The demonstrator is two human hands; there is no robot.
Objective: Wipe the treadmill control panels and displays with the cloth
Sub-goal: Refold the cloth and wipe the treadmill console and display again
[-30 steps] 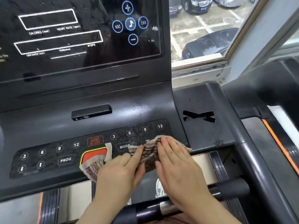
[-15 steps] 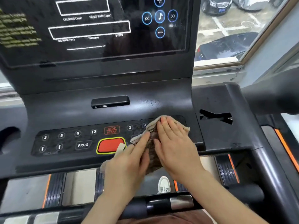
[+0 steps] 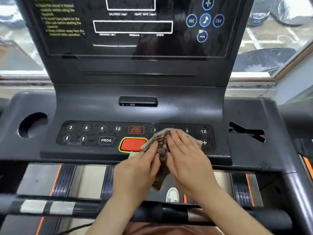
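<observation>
A brown patterned cloth (image 3: pixel 161 145) lies on the right half of the black button panel (image 3: pixel 94 133), just right of the red button (image 3: pixel 132 144). My right hand (image 3: pixel 188 156) presses flat on the cloth with straight fingers. Beside it, my left hand (image 3: pixel 140 167) rests on the cloth's left part, fingers extended over it. The cloth's lower end hangs off the panel's front edge between my hands. The dark display (image 3: pixel 135 26) with white boxes and blue music buttons stands upright above the panel.
A round cup holder (image 3: pixel 32 124) sits in the console's left wing and a slotted holder (image 3: pixel 247 131) in the right wing. A black handlebar (image 3: pixel 169 212) crosses below my wrists. Windows onto parked cars lie behind the console. A white shoe (image 3: pixel 172 195) shows below.
Both hands and the cloth slid leftward along the button panel, from near the 12 button toward the red button. The view swung left, bringing the whole console into sight.
</observation>
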